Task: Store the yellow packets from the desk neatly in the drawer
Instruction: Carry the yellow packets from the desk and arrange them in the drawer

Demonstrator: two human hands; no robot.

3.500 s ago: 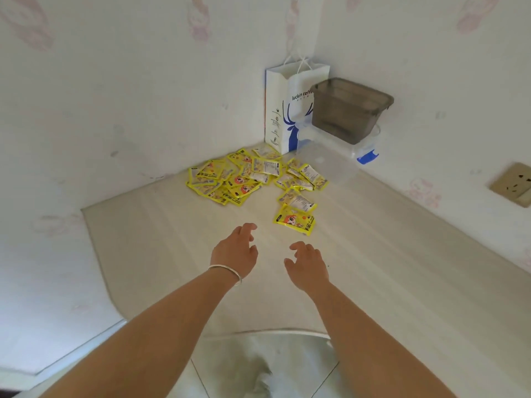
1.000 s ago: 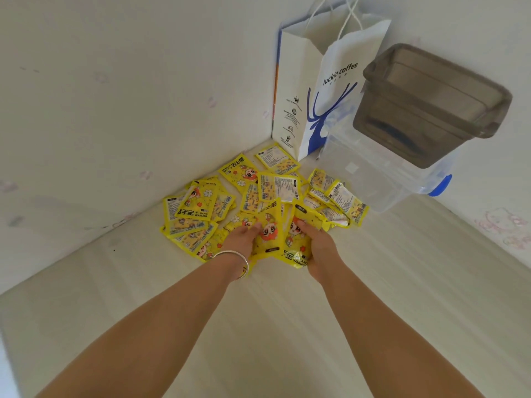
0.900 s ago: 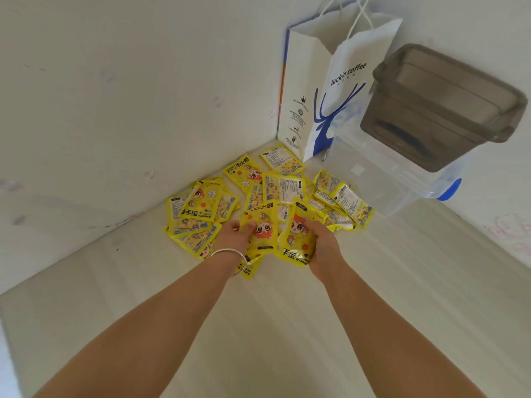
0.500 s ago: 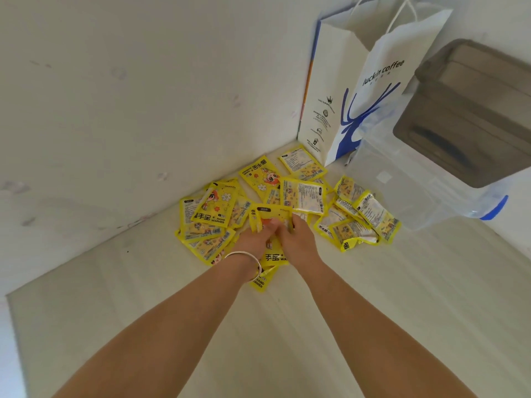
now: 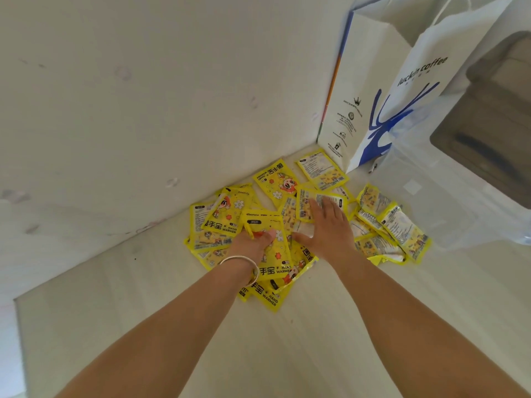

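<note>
The pale wooden desk (image 5: pixel 330 326) bears scattered yellow packets (image 5: pixel 324 170); a paper bag (image 5: pixel 373 90); a clear bin (image 5: pixel 448 196).

Paper bag (image 5: pixel 382 90), clear bin (image 5: pixel 448 196) crowding packets' (image 5: pixel 230 216) right

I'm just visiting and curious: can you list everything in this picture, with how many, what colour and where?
packets: a pile, too overlapped to count, yellow, in the desk's far corner by the wall
desk: one, pale wood
paper bag: one, white with blue print, upright in the corner behind the pile
clear bin: one, see-through, right of the pile
grey bin: one, on the clear bin
bracelet: one, silver, left wrist
left hand: grips a packet
right hand: fingers spread, flat on the pile
</note>
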